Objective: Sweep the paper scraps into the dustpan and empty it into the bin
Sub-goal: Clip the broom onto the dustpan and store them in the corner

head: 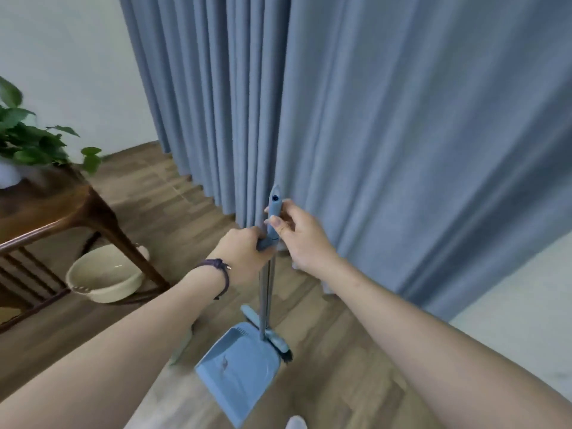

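A blue dustpan [240, 370] rests on the wooden floor, its mouth toward me. Beside it stands a blue broom with its head [278, 340] at the dustpan's far right edge. Two thin metal poles [266, 292] rise together to blue handles. My left hand [244, 247] is closed around the lower blue handle. My right hand [297, 233] pinches the taller blue handle [274, 209] between thumb and fingers. No paper scraps and no bin show in this view.
A long blue curtain [371, 134] hangs right behind the handles. At the left stands a dark wooden table [62, 209] with a leafy plant [28, 140] on it, and a cream basin [105, 274] sits under it. A pale wall [526, 320] is at the right.
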